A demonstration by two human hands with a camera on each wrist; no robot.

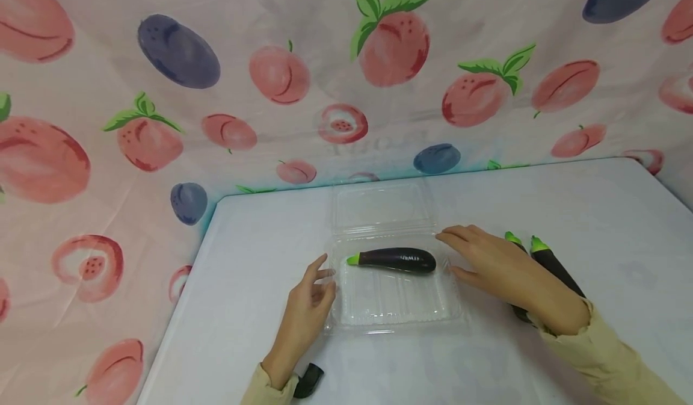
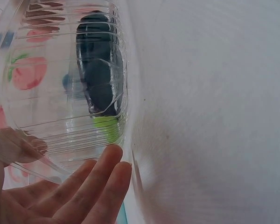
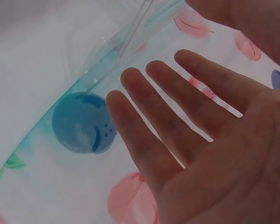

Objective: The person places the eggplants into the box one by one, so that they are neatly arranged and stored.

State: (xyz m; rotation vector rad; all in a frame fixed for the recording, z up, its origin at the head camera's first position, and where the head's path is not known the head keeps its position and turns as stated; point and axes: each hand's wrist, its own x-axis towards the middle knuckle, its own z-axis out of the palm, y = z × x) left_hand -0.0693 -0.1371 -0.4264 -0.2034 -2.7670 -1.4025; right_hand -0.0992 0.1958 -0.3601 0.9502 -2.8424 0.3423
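While left hand (image 1: 307,306) at 9 o'clock and right hand (image 1: 492,266) at 2 have fingers loosely spread beside the box (image 1: 373,304), the eggplant (image 1: 400,260) lies inside, toward 12; probably slippery, best taken mid-body; the box looks light, bendy.

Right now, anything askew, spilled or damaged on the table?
Nothing stands out: one eggplant lies within the open clear container, no spill or damage shows. Two more eggplants, partly hidden, lie right of it.
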